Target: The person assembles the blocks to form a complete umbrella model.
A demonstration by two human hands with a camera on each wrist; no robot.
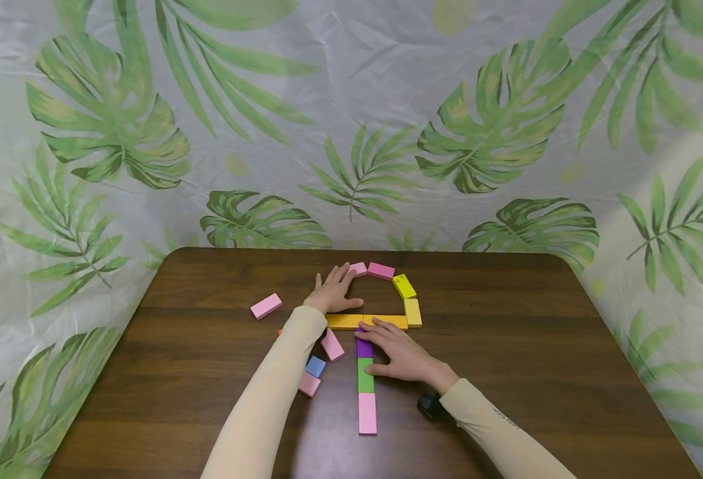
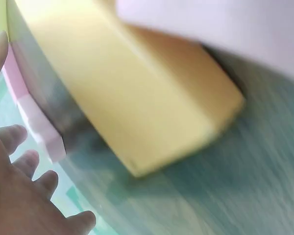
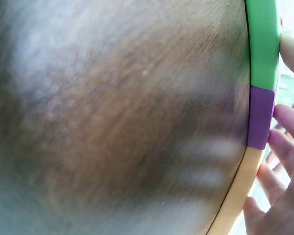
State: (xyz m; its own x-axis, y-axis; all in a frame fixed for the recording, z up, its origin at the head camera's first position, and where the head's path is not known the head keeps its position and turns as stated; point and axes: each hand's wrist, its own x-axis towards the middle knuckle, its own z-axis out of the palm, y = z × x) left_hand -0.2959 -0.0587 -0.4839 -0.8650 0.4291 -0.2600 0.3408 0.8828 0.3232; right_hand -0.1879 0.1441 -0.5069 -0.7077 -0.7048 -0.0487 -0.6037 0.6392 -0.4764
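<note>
My left hand point(image 1: 330, 291) reaches over the table with its fingers spread, its fingertips beside a light pink block point(image 1: 360, 269); whether they touch it is unclear. A darker pink block point(image 1: 381, 270), a bright yellow block point(image 1: 404, 287) and a pale yellow block point(image 1: 413, 312) continue the curve. Two orange blocks point(image 1: 344, 322) lie end to end along the bottom of it. My right hand point(image 1: 404, 354) rests, fingers extended, on the purple block point(image 1: 364, 347) and an orange block, its thumb at the green block point(image 1: 365, 376). A pink block point(image 1: 367, 414) ends this straight row.
Left of the row lie loose blocks: a pink one point(image 1: 332, 346), a blue one point(image 1: 315, 366) and another pink one point(image 1: 310, 384). A separate pink block point(image 1: 266, 306) lies farther left. The dark wooden table point(image 1: 507, 372) meets a leaf-patterned cloth point(image 1: 357, 100) behind.
</note>
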